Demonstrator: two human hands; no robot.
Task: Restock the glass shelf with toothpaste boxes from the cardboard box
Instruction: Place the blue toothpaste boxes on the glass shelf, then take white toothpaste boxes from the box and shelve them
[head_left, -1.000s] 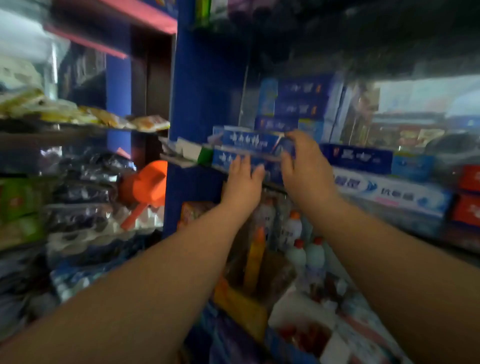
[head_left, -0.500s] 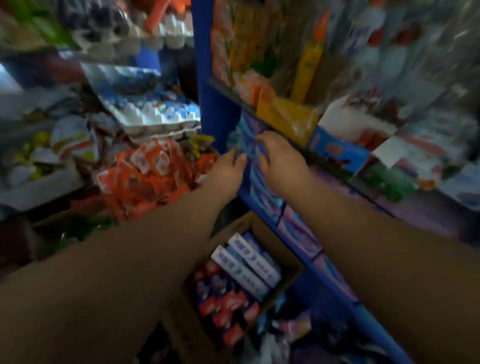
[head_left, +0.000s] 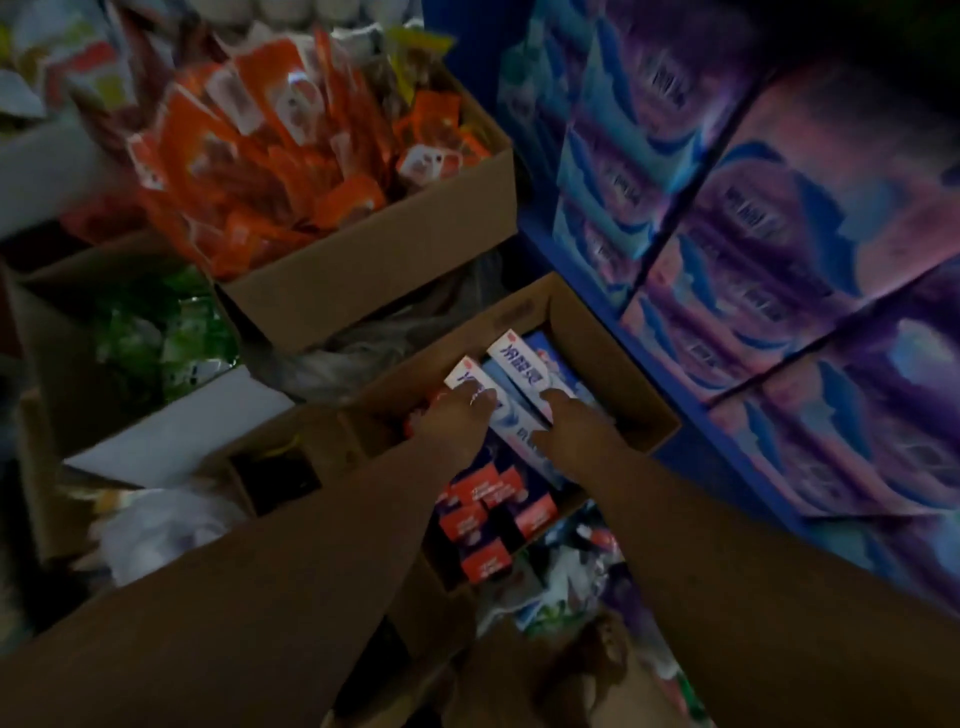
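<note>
While both arms are reaching down into the open cardboard box (head_left: 613, 332) on the floor, the step in hand appears to be the pick-up of more stock. The left hand (head_left: 457, 421) is resting on the near end of one long white-and-blue toothpaste box (head_left: 470, 376), fingers curled down over it; the right hand (head_left: 571, 421) is lying on a second toothpaste box (head_left: 519, 364) just beside the first, fingers bent over its upper face. Whether either hand is already gripping its carton or only touching it, I cannot tell, as the fingertips are dim and blurred. Both cartons are lying flat, side by side, on top of the box's contents, with smaller red-ended cartons (head_left: 483, 512) packed below them toward the near wall.

Next, each hand would need to be closing round the narrow sides of its carton and lifting it straight up past the cardboard rim, then carrying it up to the glass shelf, which is not showing in this view.

Close on the right, a blue shelving unit (head_left: 670, 374) stacked with purple packs (head_left: 779, 228) is standing almost against the box, leaving little room on that side for a long carton swinging upward. Behind, a second carton heaped with orange sachets (head_left: 270, 140) is overhanging slightly, and loose wrappers (head_left: 566, 587) are littering the floor by the near corner.
</note>
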